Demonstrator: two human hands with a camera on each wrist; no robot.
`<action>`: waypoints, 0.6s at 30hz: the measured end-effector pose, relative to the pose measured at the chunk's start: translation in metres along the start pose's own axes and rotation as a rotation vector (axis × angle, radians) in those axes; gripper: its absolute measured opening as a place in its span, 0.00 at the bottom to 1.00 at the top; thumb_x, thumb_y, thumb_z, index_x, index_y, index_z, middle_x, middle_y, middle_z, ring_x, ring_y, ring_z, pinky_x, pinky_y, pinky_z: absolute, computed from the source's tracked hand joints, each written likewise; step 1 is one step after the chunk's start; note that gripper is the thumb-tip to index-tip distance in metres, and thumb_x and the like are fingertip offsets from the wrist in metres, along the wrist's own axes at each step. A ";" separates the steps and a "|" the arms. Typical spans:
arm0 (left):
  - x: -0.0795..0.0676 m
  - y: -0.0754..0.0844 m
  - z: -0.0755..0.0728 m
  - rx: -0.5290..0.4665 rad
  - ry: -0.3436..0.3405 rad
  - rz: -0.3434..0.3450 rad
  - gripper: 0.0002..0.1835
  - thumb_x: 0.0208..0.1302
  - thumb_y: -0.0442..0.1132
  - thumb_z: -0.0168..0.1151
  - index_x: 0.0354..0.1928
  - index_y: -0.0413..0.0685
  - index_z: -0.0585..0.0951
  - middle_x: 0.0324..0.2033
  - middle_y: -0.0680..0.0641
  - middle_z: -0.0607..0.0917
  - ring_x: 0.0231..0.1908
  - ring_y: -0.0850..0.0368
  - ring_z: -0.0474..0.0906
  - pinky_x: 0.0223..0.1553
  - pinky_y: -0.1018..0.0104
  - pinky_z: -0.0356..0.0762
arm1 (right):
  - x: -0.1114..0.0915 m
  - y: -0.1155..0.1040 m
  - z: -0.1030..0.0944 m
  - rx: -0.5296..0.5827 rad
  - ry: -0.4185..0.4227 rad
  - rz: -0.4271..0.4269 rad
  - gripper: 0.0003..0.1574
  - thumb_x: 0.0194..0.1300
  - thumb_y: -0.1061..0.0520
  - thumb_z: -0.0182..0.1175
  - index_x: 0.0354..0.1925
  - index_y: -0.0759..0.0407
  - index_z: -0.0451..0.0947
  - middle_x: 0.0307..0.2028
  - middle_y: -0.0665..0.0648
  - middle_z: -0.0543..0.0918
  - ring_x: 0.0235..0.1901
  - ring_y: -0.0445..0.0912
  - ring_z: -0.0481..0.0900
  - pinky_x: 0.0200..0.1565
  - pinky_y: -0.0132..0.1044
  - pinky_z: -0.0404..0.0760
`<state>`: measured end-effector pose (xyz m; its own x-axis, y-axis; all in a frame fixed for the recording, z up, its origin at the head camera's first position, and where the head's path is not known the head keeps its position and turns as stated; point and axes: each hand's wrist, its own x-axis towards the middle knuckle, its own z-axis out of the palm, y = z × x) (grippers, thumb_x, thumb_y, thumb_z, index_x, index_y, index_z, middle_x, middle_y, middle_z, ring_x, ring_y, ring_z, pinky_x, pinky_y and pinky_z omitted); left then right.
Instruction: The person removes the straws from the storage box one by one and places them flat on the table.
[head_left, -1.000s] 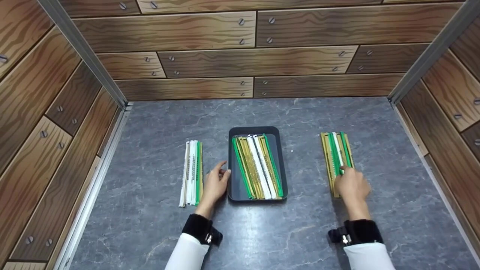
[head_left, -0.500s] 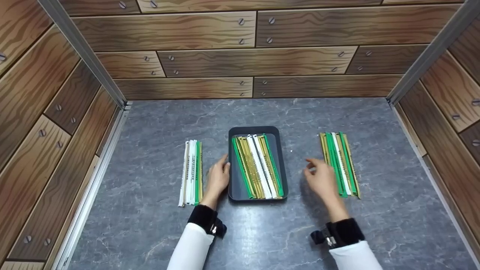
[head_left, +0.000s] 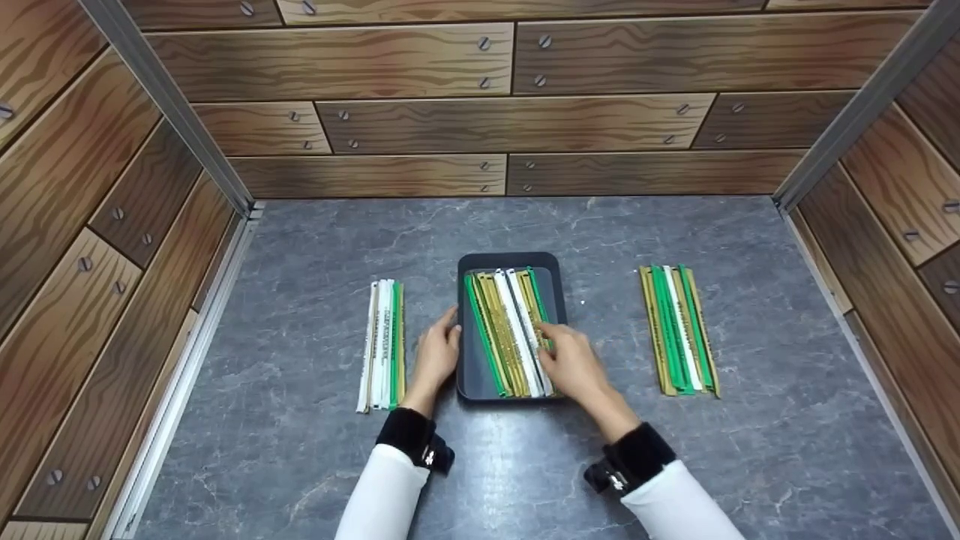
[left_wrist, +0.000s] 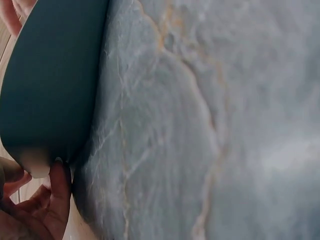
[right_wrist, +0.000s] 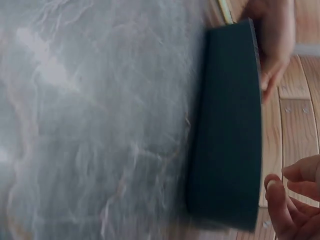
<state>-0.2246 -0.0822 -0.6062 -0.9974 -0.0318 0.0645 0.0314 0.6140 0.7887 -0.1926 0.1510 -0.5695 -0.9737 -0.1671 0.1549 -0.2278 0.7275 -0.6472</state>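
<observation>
Partly beneath right grip point(head_left: 574, 364); sticks point(head_left: 517, 334)

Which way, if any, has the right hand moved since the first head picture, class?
Yes, leftward: the right hand was at the rightmost sticks; now it is over the tray, which has stayed put.

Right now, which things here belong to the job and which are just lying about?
Probably the job:
dark tray, by the left hand
sticks inside, near the right hand
left sticks
right sticks

Probably just lying about:
tiny white speck
</observation>
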 end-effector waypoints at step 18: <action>0.003 -0.002 -0.002 -0.051 -0.011 -0.008 0.23 0.72 0.35 0.55 0.67 0.47 0.74 0.32 0.44 0.85 0.29 0.52 0.77 0.39 0.52 0.76 | 0.002 -0.004 0.024 -0.351 -0.081 -0.033 0.23 0.54 0.69 0.63 0.51 0.67 0.80 0.38 0.66 0.80 0.30 0.60 0.81 0.30 0.50 0.82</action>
<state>-0.2272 -0.0850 -0.6067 -0.9983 -0.0276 0.0516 0.0265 0.5729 0.8192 -0.1937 0.1317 -0.5845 -0.9662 -0.2365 0.1029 -0.2577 0.9024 -0.3453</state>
